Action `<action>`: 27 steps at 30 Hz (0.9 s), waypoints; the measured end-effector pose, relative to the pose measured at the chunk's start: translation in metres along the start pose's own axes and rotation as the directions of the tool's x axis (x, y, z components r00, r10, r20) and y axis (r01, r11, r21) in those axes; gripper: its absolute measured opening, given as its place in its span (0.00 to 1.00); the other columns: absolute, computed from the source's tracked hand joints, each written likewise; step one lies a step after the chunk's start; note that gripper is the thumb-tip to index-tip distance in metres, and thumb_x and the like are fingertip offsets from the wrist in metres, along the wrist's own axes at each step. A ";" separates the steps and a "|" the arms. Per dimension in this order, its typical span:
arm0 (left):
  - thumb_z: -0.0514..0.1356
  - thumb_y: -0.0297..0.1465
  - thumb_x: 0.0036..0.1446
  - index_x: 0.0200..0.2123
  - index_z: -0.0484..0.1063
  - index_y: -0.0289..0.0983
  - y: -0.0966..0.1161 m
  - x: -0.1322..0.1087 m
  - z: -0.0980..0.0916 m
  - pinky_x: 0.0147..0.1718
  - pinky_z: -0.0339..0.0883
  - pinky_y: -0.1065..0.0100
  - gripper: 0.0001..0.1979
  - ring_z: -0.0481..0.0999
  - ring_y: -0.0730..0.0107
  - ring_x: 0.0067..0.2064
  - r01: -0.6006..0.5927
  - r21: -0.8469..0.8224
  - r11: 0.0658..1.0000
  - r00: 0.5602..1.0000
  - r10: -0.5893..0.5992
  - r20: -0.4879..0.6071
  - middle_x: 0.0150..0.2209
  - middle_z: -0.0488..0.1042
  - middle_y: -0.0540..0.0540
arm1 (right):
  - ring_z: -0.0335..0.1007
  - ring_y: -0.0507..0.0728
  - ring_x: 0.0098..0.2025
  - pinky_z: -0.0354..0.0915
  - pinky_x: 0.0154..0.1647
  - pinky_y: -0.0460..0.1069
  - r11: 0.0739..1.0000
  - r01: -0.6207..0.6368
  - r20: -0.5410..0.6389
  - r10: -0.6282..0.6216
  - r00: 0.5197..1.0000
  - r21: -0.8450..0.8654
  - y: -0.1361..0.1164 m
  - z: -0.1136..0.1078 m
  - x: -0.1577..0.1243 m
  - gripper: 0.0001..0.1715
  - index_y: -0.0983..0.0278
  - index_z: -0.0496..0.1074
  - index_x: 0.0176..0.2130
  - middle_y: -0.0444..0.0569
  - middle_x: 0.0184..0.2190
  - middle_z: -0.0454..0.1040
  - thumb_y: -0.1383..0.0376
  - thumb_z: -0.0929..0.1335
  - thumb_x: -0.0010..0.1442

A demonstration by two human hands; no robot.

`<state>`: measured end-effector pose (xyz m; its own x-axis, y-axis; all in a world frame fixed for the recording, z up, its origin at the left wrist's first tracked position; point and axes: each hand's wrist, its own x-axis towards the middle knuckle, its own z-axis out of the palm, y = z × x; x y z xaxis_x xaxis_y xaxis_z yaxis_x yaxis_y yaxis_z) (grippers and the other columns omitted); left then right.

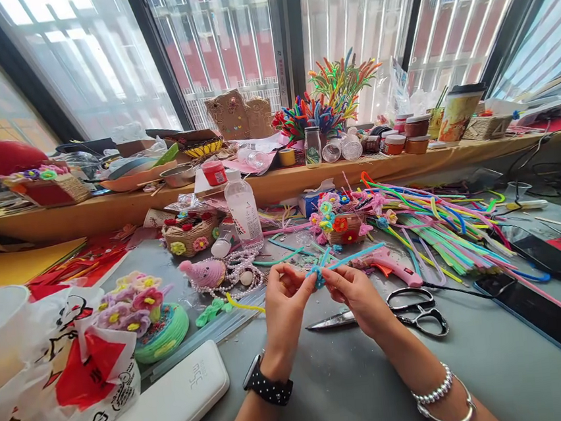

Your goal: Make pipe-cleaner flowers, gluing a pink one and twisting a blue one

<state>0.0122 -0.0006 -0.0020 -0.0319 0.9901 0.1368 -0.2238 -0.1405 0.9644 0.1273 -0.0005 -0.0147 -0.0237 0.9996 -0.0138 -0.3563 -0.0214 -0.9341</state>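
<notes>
Between my two hands, above the middle of the grey table, is a light blue pipe cleaner [357, 256] bent into small loops at one end. My left hand [288, 292] pinches the looped part from the left. On the other side my right hand [355, 292] grips it too, and its straight end sticks out to the right. Below my right hand lie scissors [422, 309] with black handles, partly covered by it. A pink glue gun [395, 267] rests just behind them, its black cord running right.
Bundles of coloured pipe cleaners [447, 241] spread at the right, near a dark phone-like slab [550, 330]. A clear bottle [243, 211] stands behind my hands. At left are a flower cushion [166, 331], a white power bank [179, 395] and a plastic bag [92, 367].
</notes>
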 end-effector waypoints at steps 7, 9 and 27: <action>0.62 0.26 0.41 0.28 0.53 0.38 0.007 0.003 -0.005 0.28 0.66 0.74 0.17 0.65 0.82 0.24 0.169 -0.163 0.972 0.980 -0.149 0.132 0.20 0.63 0.58 | 0.54 0.44 0.22 0.52 0.23 0.41 0.955 -0.150 0.065 0.138 0.988 0.255 0.003 -0.001 -0.004 0.10 0.66 0.70 0.22 0.39 0.17 0.62 0.61 0.71 0.42; 0.63 0.25 0.41 0.27 0.52 0.38 0.009 0.003 -0.006 0.26 0.65 0.75 0.18 0.65 0.82 0.23 0.200 -0.185 0.962 0.972 -0.171 0.160 0.20 0.62 0.59 | 0.56 0.44 0.22 0.53 0.24 0.41 0.945 -0.151 0.068 0.137 0.988 0.289 0.004 0.000 -0.005 0.09 0.66 0.70 0.23 0.39 0.18 0.63 0.62 0.72 0.42; 0.63 0.27 0.40 0.30 0.58 0.37 0.010 0.010 -0.015 0.35 0.65 0.70 0.16 0.70 0.77 0.31 0.269 -0.170 0.948 0.957 -0.243 0.159 0.26 0.68 0.54 | 0.55 0.47 0.22 0.50 0.20 0.43 0.979 0.085 -0.126 -0.062 0.990 0.184 0.006 0.006 -0.004 0.09 0.65 0.72 0.26 0.42 0.21 0.67 0.61 0.70 0.43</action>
<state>-0.0054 0.0080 0.0054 0.1789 0.9815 -0.0676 -0.3864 0.1333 0.9127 0.1199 -0.0052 -0.0186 0.1163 0.9932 -0.0002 -0.5227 0.0610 -0.8503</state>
